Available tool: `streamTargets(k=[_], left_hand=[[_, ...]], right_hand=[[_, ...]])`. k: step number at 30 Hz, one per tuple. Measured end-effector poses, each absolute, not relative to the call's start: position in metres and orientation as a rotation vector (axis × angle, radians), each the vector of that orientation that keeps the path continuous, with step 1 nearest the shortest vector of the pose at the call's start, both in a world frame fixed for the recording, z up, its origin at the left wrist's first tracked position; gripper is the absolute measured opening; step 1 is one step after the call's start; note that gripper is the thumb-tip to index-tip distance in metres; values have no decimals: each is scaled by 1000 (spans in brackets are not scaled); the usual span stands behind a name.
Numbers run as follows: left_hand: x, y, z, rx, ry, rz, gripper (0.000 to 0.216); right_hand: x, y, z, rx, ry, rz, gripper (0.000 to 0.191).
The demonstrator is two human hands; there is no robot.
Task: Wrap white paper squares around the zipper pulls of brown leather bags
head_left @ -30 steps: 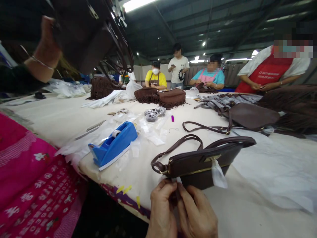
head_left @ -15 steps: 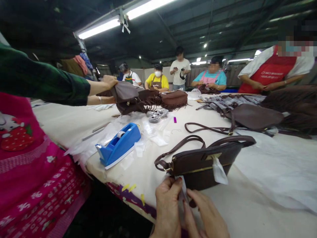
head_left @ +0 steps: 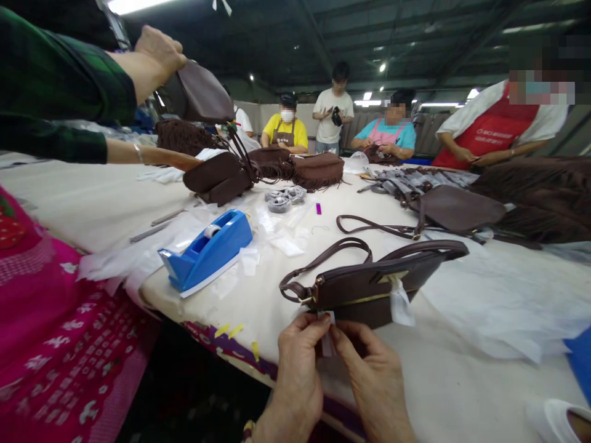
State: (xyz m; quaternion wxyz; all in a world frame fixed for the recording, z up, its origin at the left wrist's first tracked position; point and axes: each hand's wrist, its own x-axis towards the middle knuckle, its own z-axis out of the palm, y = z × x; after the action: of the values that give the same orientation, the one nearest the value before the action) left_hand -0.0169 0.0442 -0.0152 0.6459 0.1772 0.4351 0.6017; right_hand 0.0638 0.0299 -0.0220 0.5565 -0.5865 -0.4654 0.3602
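Brown, smooth material covers the bag (head_left: 353,288) that stands on the pale counter (head_left: 438,387) just beyond the person's two hands, its gold zip (head_left: 369,299) running across the near side. A white wrapping (head_left: 401,304) hangs from a gold fitting on that side, and a thin strap (head_left: 330,253) loops out to the left. Below the bag's left corner, the left hand (head_left: 298,363) has thumb and finger clamped on a small whitish strip (head_left: 327,344). The right hand (head_left: 376,375) meets that strip from the other side with its fingertips; whether they pinch it too, I cannot tell. Left of the bag sits a blue tape dispenser (head_left: 207,252), with white scraps (head_left: 249,261) just beside it. Farther back lie grey coiled bundles (head_left: 279,203) and a small purple piece (head_left: 318,208). A crumpled translucent sheet (head_left: 503,301) spreads out to the right, with a second brown bag (head_left: 459,208) behind it. At the left, a co-worker in a green plaid sleeve (head_left: 64,80) holds up a brown flap-like piece (head_left: 203,92) over a darker bag (head_left: 221,175).
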Motion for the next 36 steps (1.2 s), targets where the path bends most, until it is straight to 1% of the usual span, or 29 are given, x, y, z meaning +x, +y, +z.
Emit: streamTargets(k=[4,7,10,14,17,19,22,26,33,36], left_hand=[[-19,43,-19,458,1053,1379,14],[-22,41,-23,587,1091,1373,11],[-24,41,-25,693,1133,1389,11],[-25,45,-26,762,1223,1382,11],[-25,47,-27,788,1226,1383,9],[-26,49,-26,768,1217,1374,8],[-28,50,-24,669,1164,1349,8],[-32,50,-20,600,1076,1317,10],[-39,53,-13,637,1015,1216,7],[-40,53,-11,678,1058,1230,11]], right_hand=[[61,32,-19,-1449,-1139,783,27],[58,32,-23,-1519,-1221,653,28],[55,31,-31,-1564,-1371,298,29],[51,32,-40,-1466,-1557,-267,27],[49,32,-41,-1357,-1642,-504,19],[48,32,-42,-1299,-1680,-553,13],[48,30,-44,-1226,-1721,-514,11],[52,26,-47,-1176,-1736,-413,17],[60,24,-42,-1104,-1841,-364,31],[61,24,-42,-1092,-1853,-397,31]])
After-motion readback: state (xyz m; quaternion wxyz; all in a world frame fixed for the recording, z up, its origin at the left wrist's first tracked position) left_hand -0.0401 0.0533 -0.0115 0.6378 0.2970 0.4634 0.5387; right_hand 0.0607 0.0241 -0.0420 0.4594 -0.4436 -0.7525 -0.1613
